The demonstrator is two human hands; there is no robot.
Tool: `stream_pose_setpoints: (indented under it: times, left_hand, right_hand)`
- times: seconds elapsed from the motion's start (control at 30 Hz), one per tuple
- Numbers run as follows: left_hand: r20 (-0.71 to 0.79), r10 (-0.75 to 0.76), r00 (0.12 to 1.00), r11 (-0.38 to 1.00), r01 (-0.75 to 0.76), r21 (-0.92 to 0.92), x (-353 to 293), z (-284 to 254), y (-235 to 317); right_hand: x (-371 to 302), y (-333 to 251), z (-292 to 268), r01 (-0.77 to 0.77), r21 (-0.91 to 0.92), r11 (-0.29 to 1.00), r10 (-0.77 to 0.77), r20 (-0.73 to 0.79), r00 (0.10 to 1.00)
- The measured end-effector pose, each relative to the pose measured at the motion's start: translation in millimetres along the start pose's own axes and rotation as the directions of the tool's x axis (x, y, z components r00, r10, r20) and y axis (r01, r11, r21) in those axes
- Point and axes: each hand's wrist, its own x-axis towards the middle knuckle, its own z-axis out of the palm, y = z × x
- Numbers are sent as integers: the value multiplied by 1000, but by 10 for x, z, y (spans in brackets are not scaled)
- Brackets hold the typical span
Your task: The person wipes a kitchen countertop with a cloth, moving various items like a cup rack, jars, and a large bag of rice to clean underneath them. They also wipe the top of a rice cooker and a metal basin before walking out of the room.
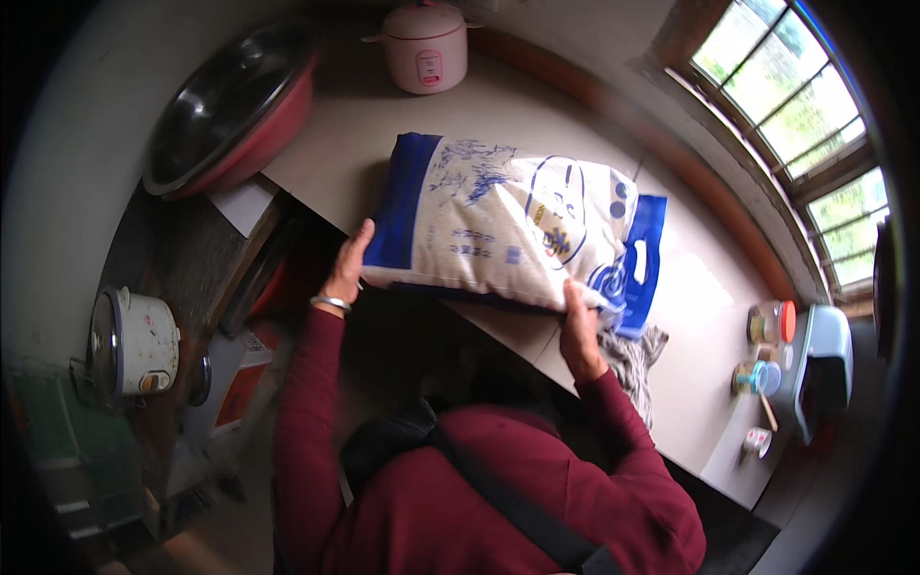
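A large, full white-and-blue rice bag (489, 216) lies on its side over the front edge of the pale tiled counter (565, 125). Its blue end with a cut-out handle points right. My left hand (351, 264), with a silver bangle at the wrist, grips the bag's lower left corner; the fingers pass underneath and are mostly hidden. At the near right side, my right hand (581, 335) clasps the bag with the thumb on top and the other fingers out of sight beneath. A crumpled grey cloth (632, 369) lies beside my right wrist, below the handle end.
A pink rice cooker (425, 48) stands at the back. A big red-and-steel basin (230, 110) leans at the left, above a white cooker (134, 343). On the right are a red-lidded jar (772, 323), a small blue-lidded jar (757, 378), a cup (756, 442) and a pale blue container (822, 364).
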Motion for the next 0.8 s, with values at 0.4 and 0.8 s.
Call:
stream_pose_setpoints:
  times: [0.4, 0.8]
  left_hand:
    - [-19, -86, 996, 980, 88, 176, -188, -120, 88]
    - [177, -313, 933, 940, 330, -81, -102, -110, 117]
  right_hand:
    - [-798, -791, -233, 3, -770, 638, 244, 206, 948]
    - [1085, -888, -560, 51, -429, 902, -26, 66, 998]
